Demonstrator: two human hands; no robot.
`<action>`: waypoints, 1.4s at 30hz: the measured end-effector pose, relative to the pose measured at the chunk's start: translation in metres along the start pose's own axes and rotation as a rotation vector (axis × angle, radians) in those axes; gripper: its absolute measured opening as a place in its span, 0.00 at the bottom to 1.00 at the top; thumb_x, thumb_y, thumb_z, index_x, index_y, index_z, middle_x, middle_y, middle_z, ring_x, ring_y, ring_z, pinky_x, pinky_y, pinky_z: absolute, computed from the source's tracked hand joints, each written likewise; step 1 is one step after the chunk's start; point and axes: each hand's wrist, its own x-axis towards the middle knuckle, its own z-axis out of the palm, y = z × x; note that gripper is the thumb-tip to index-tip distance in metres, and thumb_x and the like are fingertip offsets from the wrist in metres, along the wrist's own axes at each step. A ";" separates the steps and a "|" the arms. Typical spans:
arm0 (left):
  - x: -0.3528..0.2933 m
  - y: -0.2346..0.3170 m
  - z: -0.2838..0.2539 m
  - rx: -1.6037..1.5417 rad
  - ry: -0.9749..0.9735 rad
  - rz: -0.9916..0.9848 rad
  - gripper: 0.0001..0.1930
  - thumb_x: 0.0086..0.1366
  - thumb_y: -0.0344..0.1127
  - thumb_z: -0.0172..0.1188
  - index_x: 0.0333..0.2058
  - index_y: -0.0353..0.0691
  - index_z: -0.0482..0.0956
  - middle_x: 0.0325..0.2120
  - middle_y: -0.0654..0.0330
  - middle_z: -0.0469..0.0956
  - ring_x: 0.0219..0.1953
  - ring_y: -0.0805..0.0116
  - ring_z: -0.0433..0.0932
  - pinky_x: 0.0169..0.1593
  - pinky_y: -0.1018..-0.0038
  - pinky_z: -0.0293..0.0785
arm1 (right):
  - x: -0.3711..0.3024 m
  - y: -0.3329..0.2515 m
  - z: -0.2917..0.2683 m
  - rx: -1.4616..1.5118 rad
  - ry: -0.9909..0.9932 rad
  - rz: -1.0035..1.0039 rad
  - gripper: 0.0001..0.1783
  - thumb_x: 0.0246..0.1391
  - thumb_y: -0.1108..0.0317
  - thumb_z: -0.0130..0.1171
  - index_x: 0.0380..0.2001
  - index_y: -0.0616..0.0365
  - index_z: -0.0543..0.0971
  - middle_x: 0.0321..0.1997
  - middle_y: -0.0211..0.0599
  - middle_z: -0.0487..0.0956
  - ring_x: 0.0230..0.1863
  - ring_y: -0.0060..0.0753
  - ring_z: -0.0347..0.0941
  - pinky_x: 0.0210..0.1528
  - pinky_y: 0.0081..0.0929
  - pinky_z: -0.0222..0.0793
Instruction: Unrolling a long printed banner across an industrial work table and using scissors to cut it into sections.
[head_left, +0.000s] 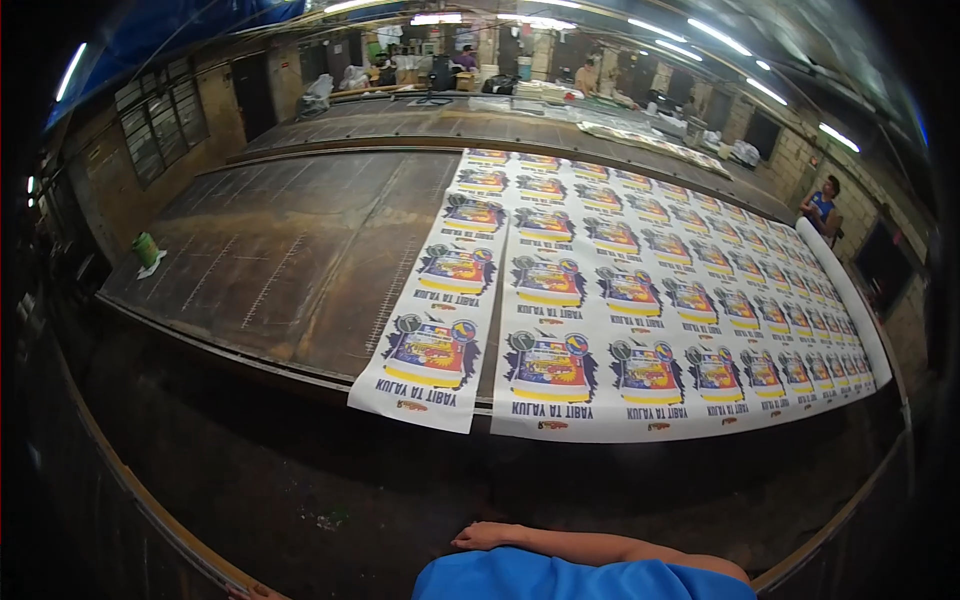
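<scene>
Right hand (487, 537) well below printed sheets (640, 330)

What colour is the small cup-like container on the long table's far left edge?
Green, seen best in the head view.

We note a long work table (290, 250) running from the near edge away toward the far wall. On its right half lie two printed sheets: a narrow strip (440, 290) on the left, and a wide sheet (660, 290) just beside it on the right, with a thin gap of bare table between them. Both overhang the near table edge. A roll (845, 290) lies along the wide sheet's right side. A small container (146, 248) stands at the table's left edge, well apart from the sheets. Behind this table stands a second table (400, 118). A person (822, 205) stands to the far right. Before the table, at the lower edge, a forearm (600, 547) lies across, its hand (485, 536) to the left.
</scene>
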 end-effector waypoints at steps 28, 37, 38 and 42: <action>0.013 -0.038 0.053 0.061 0.085 -0.065 0.07 0.64 0.28 0.58 0.41 0.40 0.80 0.64 0.51 0.64 0.66 0.52 0.61 0.54 0.51 0.71 | -0.005 0.005 -0.009 0.025 -0.064 0.016 0.29 0.70 0.46 0.38 0.61 0.53 0.74 0.61 0.47 0.75 0.62 0.52 0.70 0.66 0.39 0.63; 0.013 -0.045 0.051 0.065 0.043 -0.092 0.08 0.64 0.27 0.58 0.41 0.40 0.80 0.66 0.53 0.60 0.69 0.53 0.58 0.54 0.51 0.71 | -0.004 0.001 -0.002 0.015 0.011 -0.065 0.31 0.68 0.44 0.40 0.56 0.57 0.77 0.56 0.51 0.79 0.58 0.55 0.73 0.62 0.43 0.67; 0.011 -0.049 0.048 0.058 0.078 -0.087 0.07 0.63 0.26 0.58 0.40 0.39 0.80 0.69 0.54 0.57 0.71 0.53 0.54 0.56 0.51 0.71 | -0.004 -0.009 -0.004 0.017 0.006 -0.069 0.31 0.68 0.44 0.40 0.56 0.57 0.77 0.56 0.51 0.79 0.58 0.55 0.73 0.62 0.43 0.67; 0.010 0.024 0.007 0.027 -0.053 -0.175 0.06 0.63 0.25 0.57 0.37 0.37 0.81 0.72 0.56 0.51 0.74 0.54 0.46 0.61 0.53 0.69 | -0.009 -0.014 -0.018 0.012 0.036 -0.035 0.30 0.67 0.45 0.40 0.55 0.56 0.78 0.53 0.52 0.79 0.57 0.57 0.73 0.62 0.44 0.67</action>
